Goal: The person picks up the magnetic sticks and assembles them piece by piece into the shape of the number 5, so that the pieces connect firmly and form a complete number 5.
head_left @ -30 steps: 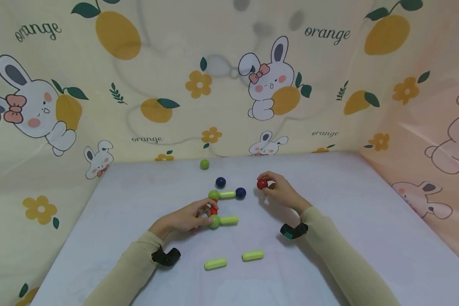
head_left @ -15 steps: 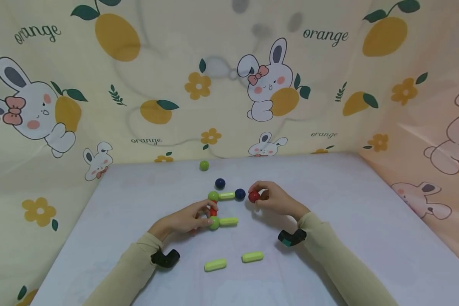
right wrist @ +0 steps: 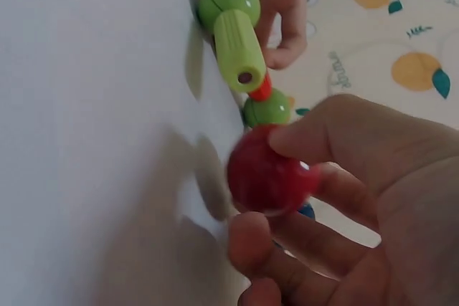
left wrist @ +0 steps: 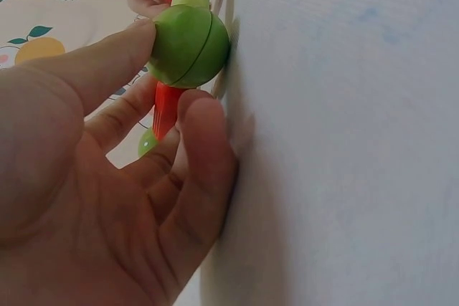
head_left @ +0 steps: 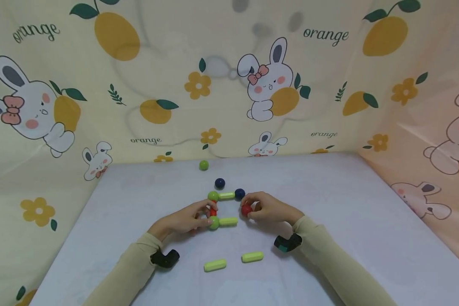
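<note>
The red ball (head_left: 246, 210) is pinched between thumb and fingertips of the right hand (head_left: 265, 209), just off the free end of the near light-green rod (head_left: 228, 221). That rod joins a green ball (head_left: 214, 222), which the left hand (head_left: 183, 220) pinches against the counter (head_left: 348, 204). An orange rod (head_left: 213, 210) links it to a second green ball (head_left: 213, 196), with another rod (head_left: 227, 195) and a navy ball (head_left: 239, 194) beyond.
</note>
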The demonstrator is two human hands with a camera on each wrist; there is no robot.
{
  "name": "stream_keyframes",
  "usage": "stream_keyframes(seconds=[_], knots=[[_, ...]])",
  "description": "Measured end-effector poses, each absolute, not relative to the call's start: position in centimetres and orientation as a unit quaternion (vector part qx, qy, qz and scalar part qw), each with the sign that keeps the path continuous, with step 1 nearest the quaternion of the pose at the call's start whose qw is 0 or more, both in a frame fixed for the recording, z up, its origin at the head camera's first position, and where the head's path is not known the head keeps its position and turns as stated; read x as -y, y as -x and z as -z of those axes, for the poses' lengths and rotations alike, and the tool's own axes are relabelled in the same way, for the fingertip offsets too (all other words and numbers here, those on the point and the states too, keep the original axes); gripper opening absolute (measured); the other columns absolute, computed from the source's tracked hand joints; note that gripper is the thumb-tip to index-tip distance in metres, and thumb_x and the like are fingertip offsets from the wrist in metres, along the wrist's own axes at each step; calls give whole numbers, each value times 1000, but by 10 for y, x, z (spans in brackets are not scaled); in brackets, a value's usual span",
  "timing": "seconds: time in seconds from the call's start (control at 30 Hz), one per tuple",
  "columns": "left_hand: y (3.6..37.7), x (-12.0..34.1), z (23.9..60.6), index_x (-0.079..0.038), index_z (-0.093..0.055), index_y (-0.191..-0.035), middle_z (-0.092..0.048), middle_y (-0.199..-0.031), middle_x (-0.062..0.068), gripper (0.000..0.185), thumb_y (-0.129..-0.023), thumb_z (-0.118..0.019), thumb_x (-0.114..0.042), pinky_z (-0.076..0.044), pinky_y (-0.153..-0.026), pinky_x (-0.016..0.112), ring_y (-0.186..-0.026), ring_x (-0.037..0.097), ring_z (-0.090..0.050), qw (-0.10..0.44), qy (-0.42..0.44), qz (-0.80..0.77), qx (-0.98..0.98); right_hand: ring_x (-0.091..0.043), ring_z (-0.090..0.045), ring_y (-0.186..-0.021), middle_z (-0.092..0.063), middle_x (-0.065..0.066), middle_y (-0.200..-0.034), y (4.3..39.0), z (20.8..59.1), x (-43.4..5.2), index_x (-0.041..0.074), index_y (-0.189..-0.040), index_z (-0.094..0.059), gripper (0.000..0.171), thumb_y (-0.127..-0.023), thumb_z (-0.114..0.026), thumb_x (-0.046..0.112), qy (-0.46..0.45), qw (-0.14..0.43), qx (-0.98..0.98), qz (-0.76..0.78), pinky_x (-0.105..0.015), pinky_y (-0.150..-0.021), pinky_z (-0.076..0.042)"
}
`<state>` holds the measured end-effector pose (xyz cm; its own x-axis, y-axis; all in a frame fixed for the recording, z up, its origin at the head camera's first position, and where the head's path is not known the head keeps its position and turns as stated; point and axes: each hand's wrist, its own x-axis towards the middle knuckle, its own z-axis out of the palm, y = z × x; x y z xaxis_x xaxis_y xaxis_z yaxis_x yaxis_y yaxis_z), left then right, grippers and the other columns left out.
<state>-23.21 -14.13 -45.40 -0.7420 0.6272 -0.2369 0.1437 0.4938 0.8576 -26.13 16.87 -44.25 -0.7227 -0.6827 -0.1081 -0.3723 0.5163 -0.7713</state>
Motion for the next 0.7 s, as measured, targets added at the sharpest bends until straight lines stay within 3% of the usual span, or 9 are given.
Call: stream_keyframes(seconds=[0.7], knots=[[233, 141, 455, -18, -50, -135, -55, -119, 9, 36, -101, -62, -23, -49, -59, 28, -64, 17, -52, 273, -223, -440, -826, -12, -61, -82, -68, -6, -108, 257, 439, -164, 10, -116, -66, 26, -90, -69, 10, 345, 250, -830, 360, -23, -77, -52]])
